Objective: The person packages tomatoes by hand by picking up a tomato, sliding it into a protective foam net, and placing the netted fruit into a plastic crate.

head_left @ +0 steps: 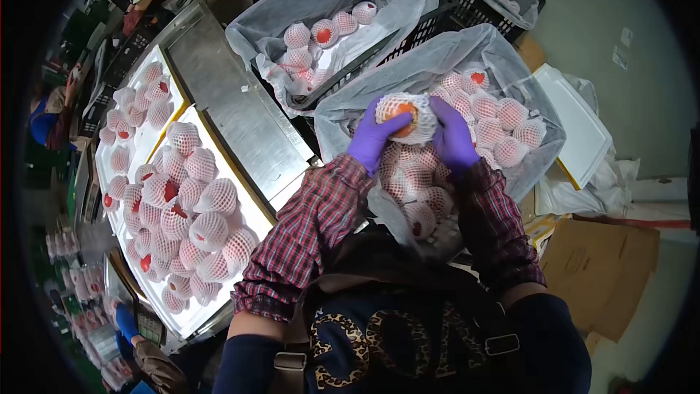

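Observation:
In purple gloves, my left hand (376,133) and my right hand (453,133) grip one round orange-red fruit (402,115) from both sides. A white foam net sleeve (422,128) covers much of it, and the fruit's skin shows through an opening facing me. My left thumb lies across that opening. Below my hands stands a crate lined with translucent plastic (541,91), holding many netted fruits (490,106). More netted fruits (412,175) lie in its near part, between my forearms. The exact kind of fruit is hard to tell.
Left, netted fruits (182,197) are heaped on a lit white table (244,213), beside a metal surface (240,106). A second lined crate (244,29) stands ahead, with a smaller black crate (529,14) behind. White foam lids (583,124) and cardboard (601,270) lie right. Other people work at left.

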A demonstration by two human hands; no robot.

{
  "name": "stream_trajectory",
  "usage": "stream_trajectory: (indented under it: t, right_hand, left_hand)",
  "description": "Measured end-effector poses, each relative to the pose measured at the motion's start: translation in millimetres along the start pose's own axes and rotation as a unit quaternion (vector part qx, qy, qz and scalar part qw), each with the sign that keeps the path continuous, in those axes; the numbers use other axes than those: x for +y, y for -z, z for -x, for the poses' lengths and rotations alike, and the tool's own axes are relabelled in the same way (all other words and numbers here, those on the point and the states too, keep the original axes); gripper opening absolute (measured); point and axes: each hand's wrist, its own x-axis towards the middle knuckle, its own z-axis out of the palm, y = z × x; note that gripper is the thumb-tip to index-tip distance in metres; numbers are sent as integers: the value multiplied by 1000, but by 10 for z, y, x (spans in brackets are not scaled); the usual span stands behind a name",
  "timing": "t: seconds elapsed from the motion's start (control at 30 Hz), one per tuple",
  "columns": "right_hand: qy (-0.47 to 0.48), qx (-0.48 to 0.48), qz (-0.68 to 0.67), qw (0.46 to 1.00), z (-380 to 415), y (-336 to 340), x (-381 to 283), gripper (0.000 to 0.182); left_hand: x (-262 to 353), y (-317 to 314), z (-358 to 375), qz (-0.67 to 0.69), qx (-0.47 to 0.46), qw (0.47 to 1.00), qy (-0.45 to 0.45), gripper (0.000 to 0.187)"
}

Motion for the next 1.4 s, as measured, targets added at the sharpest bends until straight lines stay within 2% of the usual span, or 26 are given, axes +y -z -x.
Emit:
stream_trajectory:
  t: [0.07, 0.1, 0.17, 0.23, 0.3, 0.33, 0.4, 0.43, 0.47, 0.53, 0.67, 0.7, 0.77, 0.8, 0.83, 0.9, 1.0, 1.1, 1.13, 1.23, 1.27, 1.37, 1.4]
  right_hand:
    - [-37, 48, -63, 996, -11, 2, -45, 28]
    - [-59, 72, -78, 993, -12, 25, -34, 27]
    - [-121, 114, -24, 986, -74, 113, 127, 24]
    - [-9, 57, 89, 994, 1, 109, 252, 24]
    - [100, -12, 203, 974, 45, 51, 315, 23]
    - [87, -21, 266, 960, 4, 86, 196, 24]
    - [-25, 43, 28, 998, -110, 130, 266, 24]
    - [-81, 74, -93, 990, -141, 140, 276, 24]
    - [-101, 122, -116, 981, -132, 143, 292, 23]
    - [-107, 145, -133, 975, -143, 128, 187, 21]
    - [-93, 153, -148, 973, -131, 115, 26, 20]
    - [-46, 109, -47, 992, -99, 136, -54, 19]
    - [64, 14, 156, 986, -42, 196, -224, 24]
    - [-6, 43, 6, 999, -50, 178, -173, 30]
    - [2, 50, -42, 998, -75, 205, -140, 32]
    - [-57, 92, -42, 993, -143, 242, 8, 33]
    - [5, -58, 24, 998, -121, 215, 116, 50]
    - [-30, -125, -24, 991, -15, 1, -97, 67]
    - [-45, -139, -11, 989, -5, -27, -152, 81]
    - [-5, -115, 69, 991, 5, -30, -51, 89]
    - [18, -101, 86, 991, -17, 20, 87, 97]
    - [53, -101, 69, 991, -4, 13, 13, 94]
    - [57, -107, 115, 986, 10, 16, -54, 94]
  left_hand:
    - [167, -42, 80, 90, -33, 990, 100, 48]
    - [201, -78, 149, 116, -52, 985, 121, 48]
    - [235, -109, 238, 178, -95, 966, 159, 48]
    - [197, -84, 198, 207, -117, 961, 143, 49]
    - [207, -44, 174, 242, -107, 953, 150, 50]
    - [204, -44, 167, 239, -100, 954, 149, 49]
    - [201, -48, 152, 231, -86, 958, 146, 48]
    - [195, -43, 143, 222, -79, 960, 149, 47]
    - [186, -37, 134, 213, -71, 962, 153, 47]
    - [192, -58, 127, 205, -53, 965, 157, 45]
    - [200, -78, 129, 182, -8, 970, 161, 43]
    - [205, -81, 108, 170, 2, 973, 158, 42]
    - [90, -19, 38, 225, -1, 962, 153, 42]
    - [83, -15, 28, 242, 5, 959, 148, 42]
    - [109, -23, 32, 241, 6, 959, 147, 42]
    - [99, 5, 68, 258, 9, 956, 142, 44]
    - [46, 38, 32, 282, 17, 951, 129, 44]
    - [1, 98, 25, 277, 18, 955, 107, 45]
    - [4, 76, 23, 279, 29, 953, 111, 46]
    - [57, 48, 81, 248, 0, 961, 126, 46]
    - [38, 58, 69, 212, 25, 966, 143, 47]
    - [65, 48, 88, 145, 40, 974, 171, 48]
    - [17, 102, 64, 153, 18, 973, 173, 48]
